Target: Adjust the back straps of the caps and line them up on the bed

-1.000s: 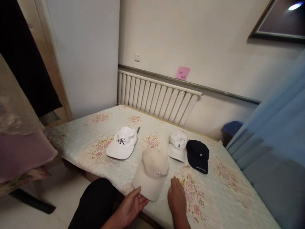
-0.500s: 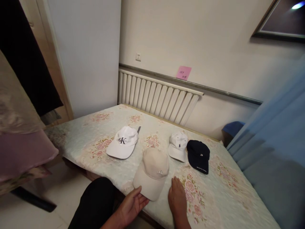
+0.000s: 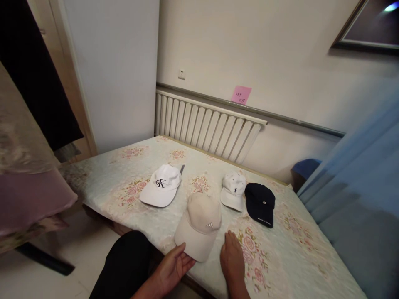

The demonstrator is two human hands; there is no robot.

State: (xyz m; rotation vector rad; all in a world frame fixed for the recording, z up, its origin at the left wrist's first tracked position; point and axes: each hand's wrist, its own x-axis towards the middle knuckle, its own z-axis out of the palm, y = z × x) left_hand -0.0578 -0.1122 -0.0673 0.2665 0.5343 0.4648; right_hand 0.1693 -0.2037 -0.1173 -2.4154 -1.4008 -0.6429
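Beyond the fingers [image 3: 230, 240], a white radiator [image 3: 205, 126] lines the off-white wall [image 3: 249, 41] beneath a grey pipe [image 3: 299, 123]; right of them hangs a blue curtain [image 3: 361, 174], and to their left lies pale tiled floor [image 3: 92, 249].

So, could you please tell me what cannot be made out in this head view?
Head view:
Beige fabric cap: inside, hidden by its own crown and brim.
Dark fabric cap: brim lettering, too small.
Dark-framed picture: cut off by the top and right edges.
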